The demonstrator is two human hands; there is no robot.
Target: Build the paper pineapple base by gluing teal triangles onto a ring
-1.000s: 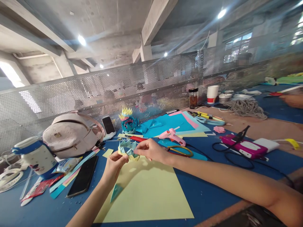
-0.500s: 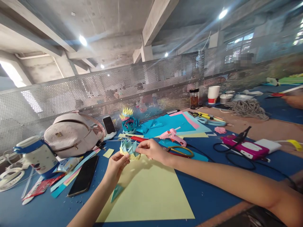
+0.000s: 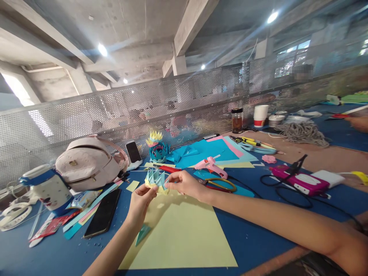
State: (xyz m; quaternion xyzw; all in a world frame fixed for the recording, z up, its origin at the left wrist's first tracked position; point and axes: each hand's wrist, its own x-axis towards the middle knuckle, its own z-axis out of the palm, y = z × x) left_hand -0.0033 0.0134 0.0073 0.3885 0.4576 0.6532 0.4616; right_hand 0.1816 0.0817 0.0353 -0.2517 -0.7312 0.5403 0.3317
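Between my hands is a folded-paper ring (image 3: pixel 156 179) with pale blue points and a yellow lower edge, held above a large yellow paper sheet (image 3: pixel 184 234). My left hand (image 3: pixel 141 199) pinches its near left side, thumb in front. Against its right side, my right hand (image 3: pixel 184 186) has thumb and fingers closed on the points. A loose folded teal paper piece (image 3: pixel 142 234) lies on the sheet beside my left forearm. Beyond the ring stands a blue and yellow paper lotus (image 3: pixel 158 147).
A pink glue gun (image 3: pixel 211 165) and yellow-handled scissors (image 3: pixel 222 184) lie behind my right hand. On the left are a black phone (image 3: pixel 102 212), a bottle (image 3: pixel 48 188) and a pink backpack (image 3: pixel 89 163). A magenta device (image 3: pixel 300 180) with black cable sits right. Another person's hand (image 3: pixel 359 123) shows far right.
Both hands keep their hold on the paper ring, with only a slight shift of the right fingers. The whole view has moved a little.
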